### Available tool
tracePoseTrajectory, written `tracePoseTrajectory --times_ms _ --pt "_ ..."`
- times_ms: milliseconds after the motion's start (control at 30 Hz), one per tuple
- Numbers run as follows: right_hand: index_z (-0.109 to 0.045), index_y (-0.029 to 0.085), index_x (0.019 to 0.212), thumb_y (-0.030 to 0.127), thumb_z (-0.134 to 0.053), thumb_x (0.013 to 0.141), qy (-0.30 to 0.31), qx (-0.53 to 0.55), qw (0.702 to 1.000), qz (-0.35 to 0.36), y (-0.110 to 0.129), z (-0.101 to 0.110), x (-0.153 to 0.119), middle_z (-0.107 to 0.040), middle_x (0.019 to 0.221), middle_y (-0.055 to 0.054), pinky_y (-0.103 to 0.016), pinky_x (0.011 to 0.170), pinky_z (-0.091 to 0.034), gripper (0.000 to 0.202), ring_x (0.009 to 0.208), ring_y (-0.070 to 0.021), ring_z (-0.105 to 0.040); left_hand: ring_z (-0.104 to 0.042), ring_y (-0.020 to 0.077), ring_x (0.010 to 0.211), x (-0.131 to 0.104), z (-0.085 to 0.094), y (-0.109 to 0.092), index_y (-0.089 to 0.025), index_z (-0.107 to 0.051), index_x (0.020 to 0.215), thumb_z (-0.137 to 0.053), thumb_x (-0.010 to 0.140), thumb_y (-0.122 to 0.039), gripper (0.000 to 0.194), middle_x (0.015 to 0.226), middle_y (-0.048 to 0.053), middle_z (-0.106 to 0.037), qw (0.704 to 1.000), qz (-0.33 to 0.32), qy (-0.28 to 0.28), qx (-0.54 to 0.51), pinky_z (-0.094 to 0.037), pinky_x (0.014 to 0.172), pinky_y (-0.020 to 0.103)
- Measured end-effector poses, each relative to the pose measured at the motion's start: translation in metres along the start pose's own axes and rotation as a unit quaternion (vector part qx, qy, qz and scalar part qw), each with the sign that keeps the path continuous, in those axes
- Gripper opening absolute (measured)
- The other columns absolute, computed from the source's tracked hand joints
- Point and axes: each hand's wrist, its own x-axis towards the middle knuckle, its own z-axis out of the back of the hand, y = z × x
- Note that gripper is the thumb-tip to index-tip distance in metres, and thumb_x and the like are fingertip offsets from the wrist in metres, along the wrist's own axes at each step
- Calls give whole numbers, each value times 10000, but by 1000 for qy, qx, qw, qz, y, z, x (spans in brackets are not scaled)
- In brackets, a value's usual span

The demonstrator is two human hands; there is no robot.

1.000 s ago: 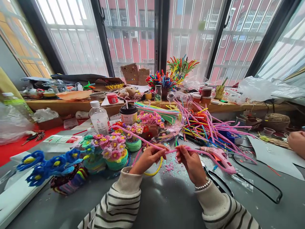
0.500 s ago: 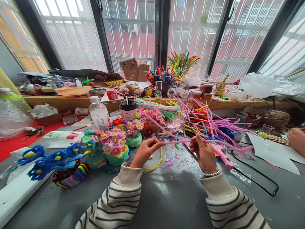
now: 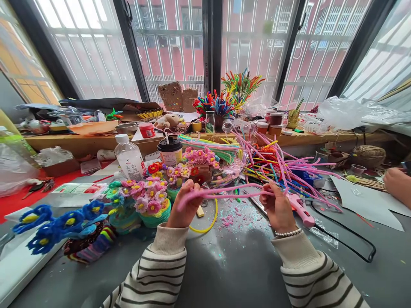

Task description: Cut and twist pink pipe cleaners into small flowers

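Stretching between the two hands just above the grey table (image 3: pixel 224 265), a pink pipe cleaner (image 3: pixel 231 193) runs almost level, doubled so that two strands lie close together. The left hand (image 3: pixel 184 207) is closed on its bent end, where the fuzzy strands fold over the fingers (a grip that seems meant to keep the fold from springing open). The right hand (image 3: pixel 278 209) pinches the strands further along, fingers together on them, so the length between the hands is held taut rather than sagging onto the table.

Just below the left hand lies a yellow pipe cleaner (image 3: pixel 208 224) curved into an arc, and pink fluff scraps (image 3: pixel 229 220) dot the surface between the hands. A pink glue gun (image 3: pixel 300 209) rests just beside the right hand. Behind it spreads a loose heap of pipe cleaners (image 3: pixel 282 167). To the left stand finished flower pots (image 3: pixel 150 203) and blue flowers (image 3: pixel 58 222). Another person's hand (image 3: pixel 396 184) rests at the far right edge.
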Motion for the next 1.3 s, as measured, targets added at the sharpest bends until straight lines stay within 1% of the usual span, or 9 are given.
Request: tracePoseTrajectory --times_ms 67,167,333,467,633,867,1033,1167,1300 --pt "-591 153 626 418 -590 621 -2 24 1000 0 3 0 1 -579 520 26 -142 394 -399 265 430 -43 -484 -400 7 358 -2 -3 -3 -164 -353 572 -421 767 -177 207 423 -82 -352 998 17 14 -63 -394 408 86" --pt "-610 173 723 378 -592 633 -4 42 999 -10 8 0 -1 -645 674 7 -131 446 -447 225 517 -51 -555 -217 -11 251 -6 -7 -7 -166 -355 607 -341 823 -187 217 394 -91 -246 993 59 16 -99 -185 229 31" --pt "-611 206 790 209 -625 617 41 56 997 -25 12 2 -1 -662 771 28 -78 466 -459 173 571 -30 -586 -23 2 235 -9 -8 -10 -178 -355 618 -301 841 -239 238 375 -101 -127 986 154 18 -57 -34 177 53" --pt "-616 208 765 240 -623 631 53 74 996 -26 13 4 2 -664 760 41 -53 443 -449 138 544 -10 -574 -58 -1 266 -5 -4 -5 -168 -406 642 -331 815 -356 267 408 -91 -156 961 268 57 -42 -24 192 55" --pt "-621 192 768 212 -584 666 42 96 993 -44 15 5 3 -664 758 25 -60 443 -442 110 540 -11 -571 -135 0 341 -7 -2 4 -114 -518 847 -459 729 -432 344 459 -85 -216 912 397 83 55 -88 256 83" --pt "-617 195 766 217 -583 665 20 90 996 -4 23 10 7 -654 748 27 -77 434 -431 108 535 -13 -551 -147 -2 361 -12 0 7 -96 -522 633 -555 684 -327 239 437 -81 -261 900 380 119 181 -100 320 138" --pt "-599 190 806 237 -628 626 25 113 993 23 28 16 13 -609 664 52 -71 426 -404 188 501 -1 -489 -207 -1 334 -9 0 12 -101 -512 656 -501 725 -281 194 445 -58 -372 894 353 140 239 -118 330 163" --pt "-585 197 810 285 -615 645 85 64 994 -36 12 5 3 -492 548 76 -97 380 -356 189 432 -5 -406 -265 20 329 -9 0 14 -135 -444 614 -461 752 -304 219 391 -60 -374 899 339 162 224 -128 341 176" --pt "-536 229 926 276 -627 631 143 -27 984 -105 -7 -12 -13 -509 632 58 -142 441 -390 312 485 -32 -445 -205 13 327 -8 2 14 -127 -448 648 -481 747 -294 197 373 -82 -313 886 376 173 211 -110 348 178"
